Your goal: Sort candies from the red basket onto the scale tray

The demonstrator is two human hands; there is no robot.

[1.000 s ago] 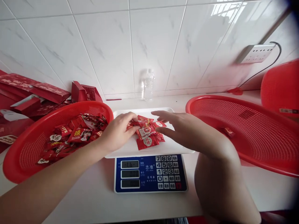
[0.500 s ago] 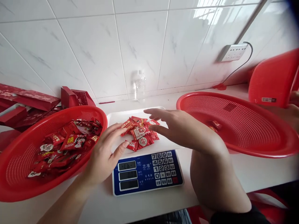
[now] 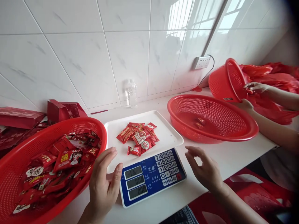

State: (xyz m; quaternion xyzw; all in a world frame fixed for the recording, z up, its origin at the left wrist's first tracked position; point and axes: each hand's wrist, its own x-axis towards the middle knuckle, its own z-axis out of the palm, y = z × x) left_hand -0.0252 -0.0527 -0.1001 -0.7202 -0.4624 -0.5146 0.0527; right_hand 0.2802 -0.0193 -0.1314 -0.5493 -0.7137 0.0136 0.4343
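A heap of red-wrapped candies (image 3: 141, 137) lies on the white tray (image 3: 167, 133) of a digital scale (image 3: 151, 174). The scale's blue front carries number keys and three small displays. My left hand (image 3: 104, 182) is open, fingers and thumb apart, at the scale's left, between it and a basket of candy packets (image 3: 67, 157). On the scale's other side, my right hand (image 3: 204, 169) hovers by the keypad's right edge. Its fingers are loosely curved and apart, with nothing in them. Neither hand touches the candies.
A wide red basket (image 3: 235, 119) with a few candies stands right of the scale. Beyond it, another person's hands (image 3: 255, 88) hold a tilted red basket (image 3: 219, 81). Red boxes (image 3: 20, 116) lie at the left; a clear bottle (image 3: 132, 95) stands by the wall.
Both hands have drawn back from over the candies toward me, the right one out to the scale's right. The view has swung right, showing more of the other person's hands and basket.
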